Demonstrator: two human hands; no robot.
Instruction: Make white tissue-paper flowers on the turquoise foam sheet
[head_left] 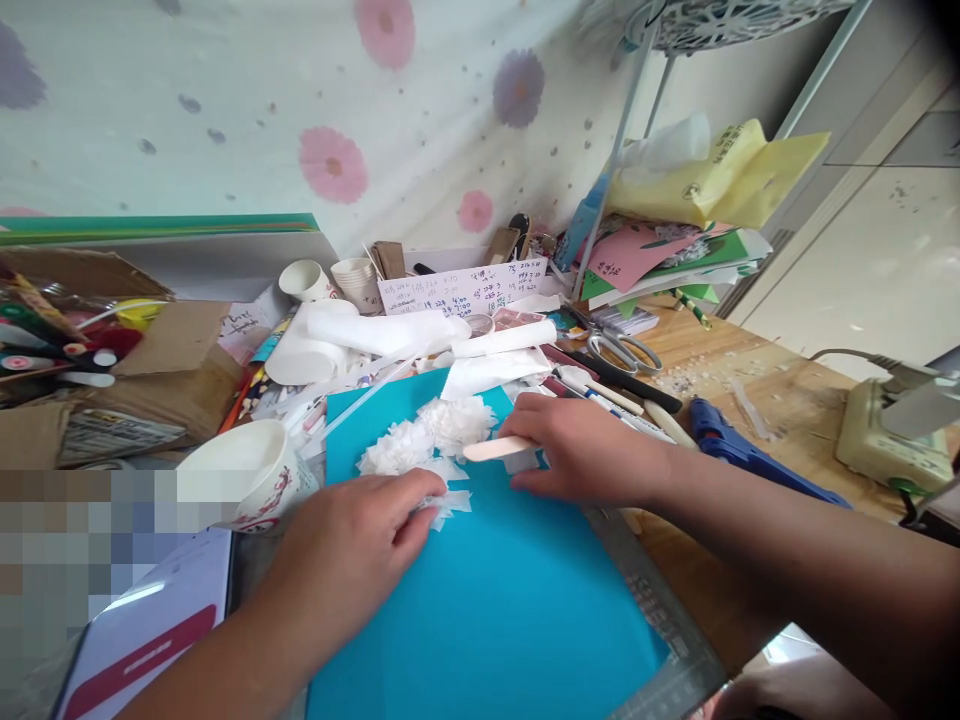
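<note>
A bright blue paper sheet (487, 590) lies in front of me on a cluttered wooden desk. White crumpled tissue tufts (427, 435) sit near its top edge. My left hand (352, 555) rests palm down on the sheet, its fingertips pinching a small white tissue piece (450, 503). My right hand (581, 450) is closed on a pale wooden stick (495, 448) and points its tip at the tufts.
A white paper cup (240, 475) lies on its side at left. Scissors (619, 347), pens and a blue glue gun (739, 452) lie at right. Rolled white paper (390, 330), more cups and cardboard boxes (97, 350) crowd the back. A metal ruler (660, 620) edges the sheet.
</note>
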